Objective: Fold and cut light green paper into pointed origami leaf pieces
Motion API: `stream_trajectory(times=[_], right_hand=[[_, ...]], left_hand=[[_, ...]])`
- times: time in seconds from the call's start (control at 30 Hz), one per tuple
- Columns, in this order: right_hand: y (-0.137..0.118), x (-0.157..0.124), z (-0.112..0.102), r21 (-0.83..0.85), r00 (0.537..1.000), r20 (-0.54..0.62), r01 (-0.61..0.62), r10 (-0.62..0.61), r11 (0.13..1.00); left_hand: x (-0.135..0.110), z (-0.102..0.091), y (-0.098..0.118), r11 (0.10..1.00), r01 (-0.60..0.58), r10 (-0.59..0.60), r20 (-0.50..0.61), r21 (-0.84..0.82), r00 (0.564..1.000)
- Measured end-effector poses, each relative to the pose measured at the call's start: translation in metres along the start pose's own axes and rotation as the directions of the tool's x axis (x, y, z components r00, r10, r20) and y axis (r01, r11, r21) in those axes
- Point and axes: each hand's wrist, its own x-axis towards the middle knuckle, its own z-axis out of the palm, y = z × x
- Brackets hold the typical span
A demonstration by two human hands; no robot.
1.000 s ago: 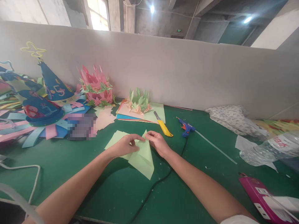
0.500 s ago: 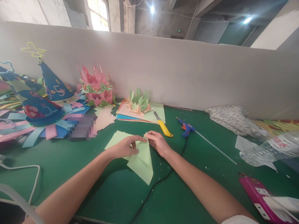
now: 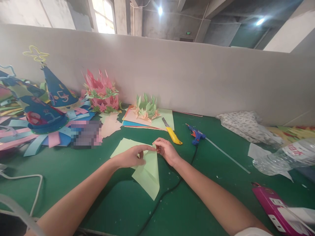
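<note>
A folded sheet of light green paper is held over the green table, its lower corner hanging toward me. My left hand grips it from the left, thumb on the face and index finger reaching along the top edge. At the paper's upper right corner, my right hand pinches with fingers curled in; the fingertips of both hands almost meet there. More light green paper lies flat beneath and behind my left hand.
Beyond my hands lie a yellow utility knife and a blue glue gun with its cable. Paper crowns and blue cone hats stand at the back left. At right are a plastic bottle and a magenta power strip.
The paper's hanging corner has swung slightly down and left. My hands stay at the upper corner, with the left index finger a little straighter.
</note>
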Motion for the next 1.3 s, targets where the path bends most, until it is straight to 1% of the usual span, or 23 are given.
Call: stream_trajectory(times=[0.13, 0.2, 0.3, 0.37, 0.53, 0.6, 0.8, 0.93, 1.1, 1.3], right_hand=[[0.0, 0.001, 0.0, 0.0, 1.0, 0.018, -0.002, 0.002, 1.0], [0.0, 0.0, 0.001, -0.002, 1.0, 0.023, 0.002, -0.002, 1.0], [-0.001, -0.002, 0.002, -0.009, 0.999, 0.027, 0.018, -0.018, 1.0], [-0.001, -0.002, 0.002, -0.021, 0.999, 0.036, 0.026, -0.026, 0.999], [0.002, -0.001, 0.002, -0.034, 0.999, 0.041, 0.034, -0.033, 0.999], [0.002, -0.001, 0.002, -0.04, 0.999, 0.047, 0.028, -0.026, 0.999], [0.001, -0.002, 0.004, -0.127, 0.994, 0.107, 0.026, -0.013, 0.992], [0.002, -0.002, 0.004, -0.177, 0.996, 0.093, 0.036, -0.02, 0.984], [0.0, -0.003, 0.004, -0.264, 0.996, 0.089, 0.052, -0.029, 0.963], [-0.002, -0.004, 0.006, -0.298, 0.994, 0.103, 0.055, -0.025, 0.953]], left_hand=[[-0.001, 0.0, 0.001, 1.0, -0.019, 0.019, 0.014, -0.01, 1.0], [-0.001, 0.0, 0.001, 1.0, -0.007, 0.007, 0.012, -0.007, 1.0], [-0.001, 0.0, 0.0, 0.999, 0.04, -0.04, -0.026, 0.005, 0.999], [-0.001, 0.0, -0.001, 0.999, 0.05, -0.05, -0.05, 0.005, 0.998], [0.0, -0.001, -0.003, 0.998, -0.046, 0.043, -0.078, -0.042, 0.996], [0.0, -0.001, -0.004, 0.997, -0.06, 0.055, -0.084, -0.057, 0.995], [0.003, 0.0, -0.01, 0.994, -0.066, 0.056, -0.103, -0.091, 0.993], [0.003, 0.0, -0.011, 0.993, -0.057, 0.045, -0.112, -0.108, 0.993], [0.001, -0.007, -0.008, 0.987, -0.042, 0.014, -0.172, -0.157, 0.985], [-0.001, -0.014, -0.004, 0.979, -0.02, -0.015, -0.17, -0.201, 0.985]])
